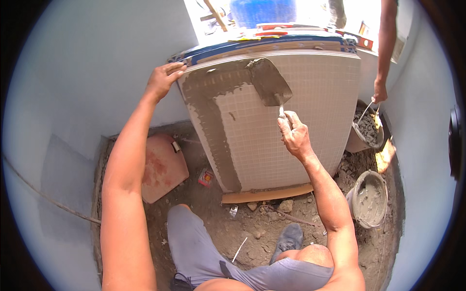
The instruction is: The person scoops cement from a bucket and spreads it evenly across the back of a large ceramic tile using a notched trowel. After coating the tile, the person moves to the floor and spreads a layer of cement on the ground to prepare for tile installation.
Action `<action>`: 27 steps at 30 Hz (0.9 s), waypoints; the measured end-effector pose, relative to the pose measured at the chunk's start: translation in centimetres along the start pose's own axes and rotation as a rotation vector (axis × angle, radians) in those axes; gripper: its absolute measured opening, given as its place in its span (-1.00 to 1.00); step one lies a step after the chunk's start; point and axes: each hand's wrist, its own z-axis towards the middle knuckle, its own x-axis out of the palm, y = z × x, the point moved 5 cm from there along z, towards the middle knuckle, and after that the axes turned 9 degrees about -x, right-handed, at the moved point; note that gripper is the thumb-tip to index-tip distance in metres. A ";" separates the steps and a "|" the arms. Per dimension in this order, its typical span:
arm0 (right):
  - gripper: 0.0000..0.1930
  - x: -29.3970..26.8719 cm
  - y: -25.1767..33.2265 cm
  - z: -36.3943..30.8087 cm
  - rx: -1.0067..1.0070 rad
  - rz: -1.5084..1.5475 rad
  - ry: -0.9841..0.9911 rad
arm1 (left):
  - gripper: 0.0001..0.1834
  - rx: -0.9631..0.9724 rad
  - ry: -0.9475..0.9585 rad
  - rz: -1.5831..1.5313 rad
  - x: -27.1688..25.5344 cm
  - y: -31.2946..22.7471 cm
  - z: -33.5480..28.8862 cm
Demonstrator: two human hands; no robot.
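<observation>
A large tile [310,121] leans upright in front of me, its pale gridded back facing me. Grey mortar [213,116] covers its left side and the left part of its top in a thick band. My left hand [165,80] grips the tile's upper left corner, fingers over the edge. In my right hand [296,134] is the handle of a trowel [270,83]. Its mortar-coated blade lies against the upper middle of the tile, at the right end of the top band.
At right, another person's hand [380,91] holds the handle of a bucket of mortar [369,131]. A second bucket [353,201] with wet grey mix stands nearer me. A pink slab [165,169] lies at left on the dirt floor. Behind the tile is a blue-edged stack [252,47].
</observation>
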 end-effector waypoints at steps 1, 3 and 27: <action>-0.77 -0.9 -0.8 -0.2 0.003 0.002 -0.033 | -0.62 -0.020 0.007 -0.036 0.3 -0.5 -0.1; -0.75 -2.5 -1.7 -0.4 -0.116 -0.034 -0.109 | -0.63 -0.042 0.011 -0.083 0.5 -0.6 -0.3; -0.66 -17.1 -7.5 0.3 -0.098 -0.133 -0.470 | -0.81 0.017 0.053 0.260 -0.5 -1.4 0.6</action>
